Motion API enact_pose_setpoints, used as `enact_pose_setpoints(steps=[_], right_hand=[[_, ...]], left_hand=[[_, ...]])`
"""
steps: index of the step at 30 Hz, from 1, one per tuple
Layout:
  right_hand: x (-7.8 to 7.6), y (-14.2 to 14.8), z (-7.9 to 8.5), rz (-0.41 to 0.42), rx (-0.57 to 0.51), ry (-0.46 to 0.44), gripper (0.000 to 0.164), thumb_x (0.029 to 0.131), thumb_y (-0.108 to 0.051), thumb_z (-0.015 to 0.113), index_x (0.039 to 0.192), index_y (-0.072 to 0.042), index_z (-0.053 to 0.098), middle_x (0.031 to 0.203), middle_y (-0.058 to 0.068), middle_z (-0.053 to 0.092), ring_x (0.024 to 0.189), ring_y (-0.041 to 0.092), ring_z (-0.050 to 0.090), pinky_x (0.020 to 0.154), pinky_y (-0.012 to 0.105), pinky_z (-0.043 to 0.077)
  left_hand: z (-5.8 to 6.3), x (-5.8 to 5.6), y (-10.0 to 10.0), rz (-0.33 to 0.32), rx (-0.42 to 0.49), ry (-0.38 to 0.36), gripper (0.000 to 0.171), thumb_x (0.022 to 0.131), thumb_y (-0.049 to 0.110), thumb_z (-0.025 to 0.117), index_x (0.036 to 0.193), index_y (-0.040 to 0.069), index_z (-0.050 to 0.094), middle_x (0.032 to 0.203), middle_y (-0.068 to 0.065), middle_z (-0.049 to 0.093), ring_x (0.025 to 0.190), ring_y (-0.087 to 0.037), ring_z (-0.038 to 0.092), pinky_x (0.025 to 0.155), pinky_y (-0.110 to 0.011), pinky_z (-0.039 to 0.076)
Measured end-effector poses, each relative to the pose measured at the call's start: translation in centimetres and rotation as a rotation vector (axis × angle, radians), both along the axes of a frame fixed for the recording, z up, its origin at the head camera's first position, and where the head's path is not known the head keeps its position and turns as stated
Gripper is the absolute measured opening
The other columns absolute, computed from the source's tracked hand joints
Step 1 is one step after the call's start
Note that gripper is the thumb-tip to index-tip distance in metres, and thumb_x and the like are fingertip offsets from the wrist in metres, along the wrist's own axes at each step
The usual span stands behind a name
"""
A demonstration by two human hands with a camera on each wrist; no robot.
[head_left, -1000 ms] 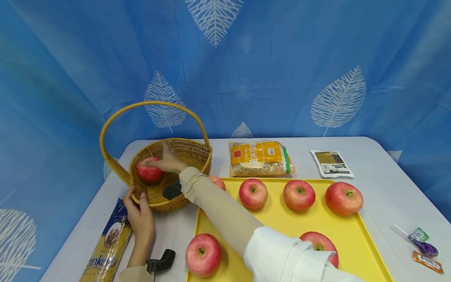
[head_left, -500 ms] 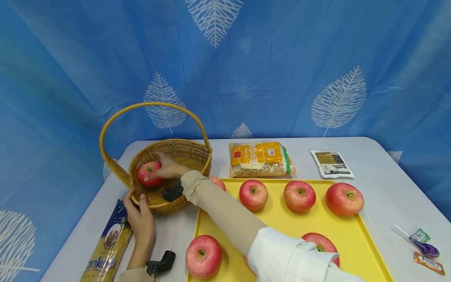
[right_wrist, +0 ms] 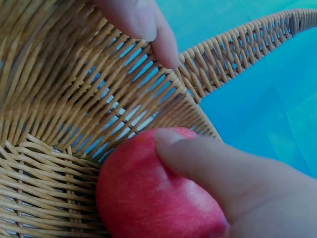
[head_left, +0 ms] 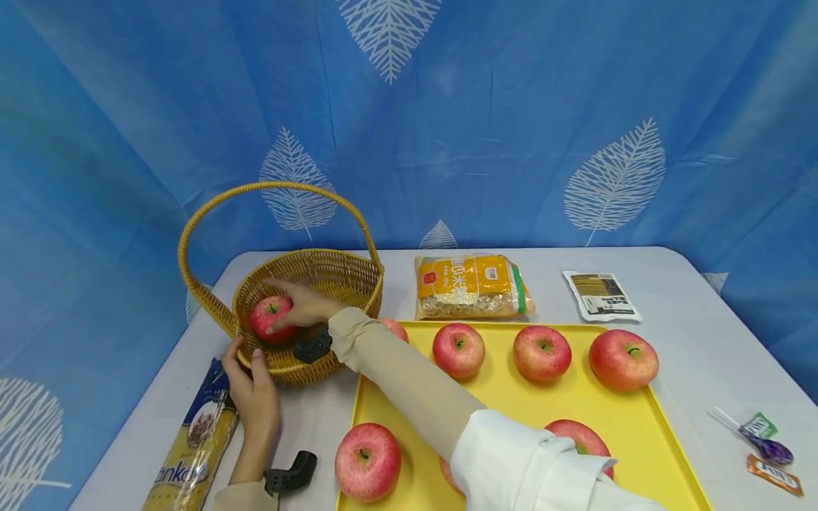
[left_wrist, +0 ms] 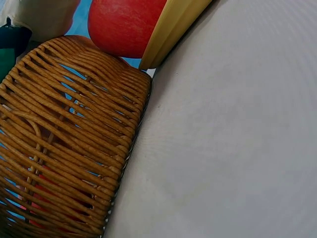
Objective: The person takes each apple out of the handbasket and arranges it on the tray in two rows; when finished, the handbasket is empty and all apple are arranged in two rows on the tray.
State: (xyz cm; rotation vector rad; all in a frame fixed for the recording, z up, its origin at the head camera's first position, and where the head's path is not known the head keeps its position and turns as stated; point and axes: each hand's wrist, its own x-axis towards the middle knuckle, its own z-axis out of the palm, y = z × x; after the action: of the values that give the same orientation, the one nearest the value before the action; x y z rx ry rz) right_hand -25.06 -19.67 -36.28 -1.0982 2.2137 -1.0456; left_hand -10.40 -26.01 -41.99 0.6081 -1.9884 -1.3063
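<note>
A wicker basket (head_left: pixel 345 284) with a tall arched handle stands at the table's left. Inside, against its left wall, lies a red apple (head_left: pixel 268 317). My right hand (head_left: pixel 309 305) reaches in over the right side and holds this apple, its thumb (right_wrist: pixel 198 157) pressed on the skin in the right wrist view. At the near left rim, my left hand (head_left: pixel 257 403) grips the basket, thumb on the inner side. The left wrist view shows the basket's woven outer wall (left_wrist: pixel 74 129) close up, with red showing through the gaps.
A yellow tray (head_left: pixel 511 406) carrying several apples (head_left: pixel 367 461) lies right of the basket, under my right arm. A blue-and-gold packet (head_left: pixel 192 443) is beside my left hand. An orange noodle bag (head_left: pixel 469 287), a pouch (head_left: pixel 601 296) and small sweets (head_left: pixel 770 451) lie beyond.
The apple in the basket has turned so its stem shows. My right hand's fingers have come down lower behind it. My left hand has stayed at the rim.
</note>
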Motion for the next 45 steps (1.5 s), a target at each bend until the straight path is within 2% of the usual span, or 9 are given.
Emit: enact_pose_setpoints(steps=[6,13,15,17,22,27,31,38,45], right_hand=[[0.0,0.1,-0.2,0.067,0.007,0.062,0.069,0.083,-0.026,0.064,0.142,-0.025,0.029,0.143,0.001,0.038,0.124,0.017,0.045,0.094,0.024,0.042],[-0.2,0.3,-0.5,0.076,0.000,0.111,0.065,0.083,-0.030,0.063,0.141,-0.023,0.033,0.139,0.001,0.044,0.120,0.016,0.047,0.092,0.021,0.042],[-0.3,0.4,-0.6,0.075,-0.023,0.080,0.064,0.084,-0.029,0.062,0.140,-0.022,0.034,0.139,0.002,0.043,0.122,0.015,0.046,0.093,0.021,0.041],[-0.4,0.6,-0.7,0.055,-0.054,0.008,0.063,0.083,-0.028,0.063,0.139,-0.023,0.036,0.140,0.000,0.043,0.119,0.014,0.048,0.087,0.022,0.045],[-0.4,1.0,-0.7,-0.014,-0.122,-0.172,0.061,0.079,-0.028,0.068,0.134,-0.028,0.044,0.135,-0.001,0.047,0.094,0.009,0.053,0.062,0.027,0.053],[-0.3,1.7,-0.3,-0.041,-0.142,-0.216,0.059,0.078,-0.029,0.069,0.132,-0.030,0.046,0.134,0.000,0.047,0.091,0.008,0.053,0.061,0.030,0.054],[-0.2,2.2,0.2,-0.043,-0.167,-0.209,0.057,0.079,-0.028,0.068,0.132,-0.030,0.046,0.133,0.001,0.048,0.094,0.009,0.053,0.063,0.032,0.055],[-0.8,3.5,1.7,-0.021,-0.225,-0.152,0.054,0.080,-0.027,0.067,0.130,-0.027,0.048,0.131,0.000,0.049,0.101,0.009,0.053,0.068,0.025,0.053],[-1.0,5.4,3.5,0.035,-0.217,-0.069,0.054,0.080,-0.026,0.067,0.130,-0.023,0.049,0.131,-0.001,0.048,0.104,0.007,0.050,0.074,0.021,0.050]], left_hand=[[0.0,-0.2,-0.2,-0.007,-0.008,0.012,0.042,0.096,0.029,0.036,0.135,0.013,0.032,0.142,-0.008,0.035,0.130,-0.024,0.033,0.107,-0.046,0.025],[0.1,-0.1,0.0,-0.004,-0.007,0.013,0.043,0.096,0.028,0.035,0.135,0.010,0.032,0.141,-0.007,0.036,0.127,-0.024,0.036,0.103,-0.047,0.029],[0.1,-0.1,0.0,-0.002,-0.007,0.014,0.043,0.096,0.028,0.035,0.135,0.010,0.033,0.141,-0.006,0.036,0.127,-0.024,0.036,0.103,-0.047,0.029],[0.1,-0.1,0.0,-0.001,-0.009,0.017,0.042,0.096,0.028,0.036,0.135,0.011,0.033,0.141,-0.006,0.036,0.127,-0.024,0.036,0.103,-0.046,0.028],[0.1,-0.2,0.0,-0.002,-0.005,0.022,0.042,0.096,0.027,0.036,0.135,0.011,0.033,0.141,-0.007,0.036,0.128,-0.024,0.035,0.105,-0.046,0.027],[0.0,-0.1,0.0,0.004,-0.009,0.009,0.042,0.096,0.028,0.036,0.135,0.012,0.033,0.141,-0.008,0.036,0.128,-0.026,0.035,0.105,-0.048,0.027],[0.0,-0.1,-0.1,0.009,-0.009,0.006,0.042,0.096,0.028,0.036,0.135,0.012,0.032,0.141,-0.008,0.036,0.128,-0.026,0.035,0.105,-0.047,0.027],[-0.2,-0.2,0.0,-0.001,-0.014,0.013,0.042,0.096,0.028,0.035,0.135,0.012,0.033,0.141,-0.008,0.035,0.129,-0.026,0.034,0.105,-0.048,0.026],[-0.2,-0.3,-0.3,0.005,-0.008,0.019,0.042,0.096,0.028,0.036,0.134,0.011,0.034,0.141,-0.007,0.036,0.131,-0.024,0.032,0.107,-0.045,0.024]])
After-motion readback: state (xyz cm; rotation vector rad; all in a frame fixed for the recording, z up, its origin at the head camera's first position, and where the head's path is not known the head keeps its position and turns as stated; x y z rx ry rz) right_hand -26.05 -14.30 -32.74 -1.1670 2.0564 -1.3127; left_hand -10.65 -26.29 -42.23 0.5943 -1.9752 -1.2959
